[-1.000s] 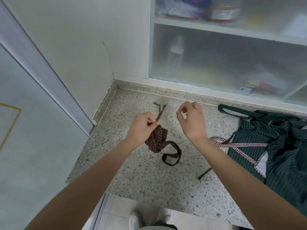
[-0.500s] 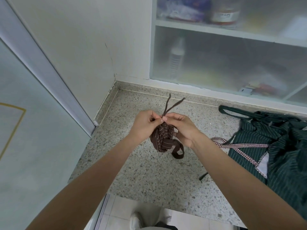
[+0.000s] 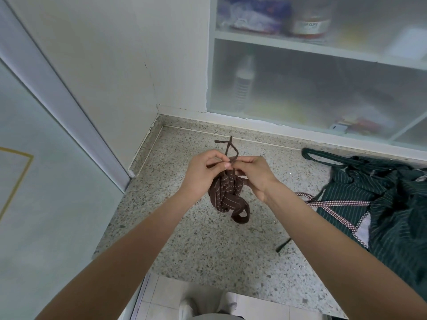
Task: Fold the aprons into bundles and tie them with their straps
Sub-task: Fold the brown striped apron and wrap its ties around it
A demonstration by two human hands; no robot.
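Note:
A brown striped apron bundle hangs above the speckled stone counter, held up between both hands. My left hand pinches its thin brown straps at the top of the bundle. Facing it from the right, my right hand pinches the same straps, fingertips almost touching the left ones. The strap ends stick up in a small loop above the fingers. A wider brown loop dangles below the bundle.
A dark green striped apron with red-and-white checked trim lies crumpled on the counter's right side. A frosted cabinet with shelves stands behind. A white wall and door frame close the left. Floor tiles show below the counter edge.
My right hand came in from the right and took hold of the straps beside my left hand. The strap ends now curl into a loop above the fingers. The bundle hangs slightly lower.

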